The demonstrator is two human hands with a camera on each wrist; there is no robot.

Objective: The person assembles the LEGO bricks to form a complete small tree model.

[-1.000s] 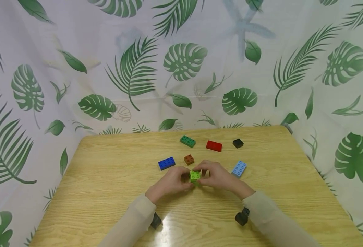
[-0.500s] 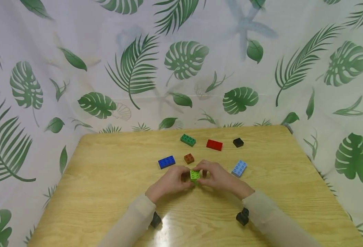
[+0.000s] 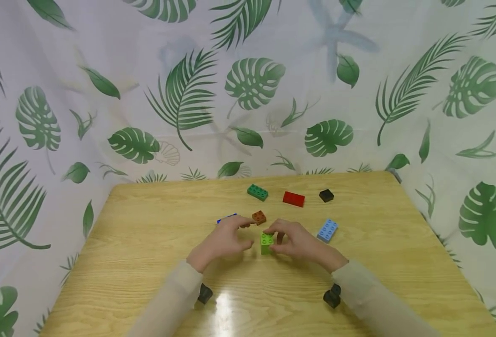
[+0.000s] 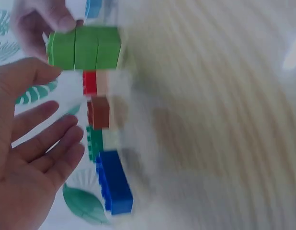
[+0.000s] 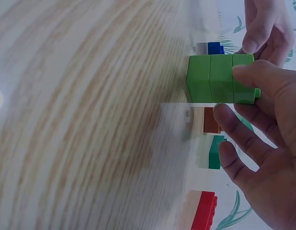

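Observation:
A stack of three light green toy bricks (image 3: 266, 248) stands upright on the table (image 3: 146, 224), studs on top. My right hand (image 3: 297, 239) pinches the top brick of the stack between thumb and forefinger, its other fingers spread below in the right wrist view. To the left, my left hand (image 3: 221, 239) is open and apart from the stack, with a gap between thumb and forefinger. It covers most of a dark blue brick (image 4: 117, 187) in the head view. A reddish-brown brick (image 3: 259, 217) sits just beyond my left fingertips.
Farther back lie a dark green brick (image 3: 257, 192), a red brick (image 3: 293, 199) and a small black brick (image 3: 326, 195). A light blue brick (image 3: 327, 230) rests right of my right hand. A leaf-patterned cloth (image 3: 281, 140) hangs behind the table.
My left hand has let go of the light green stack and moved left, now partly covering the dark blue brick. My right hand has stayed at the stack.

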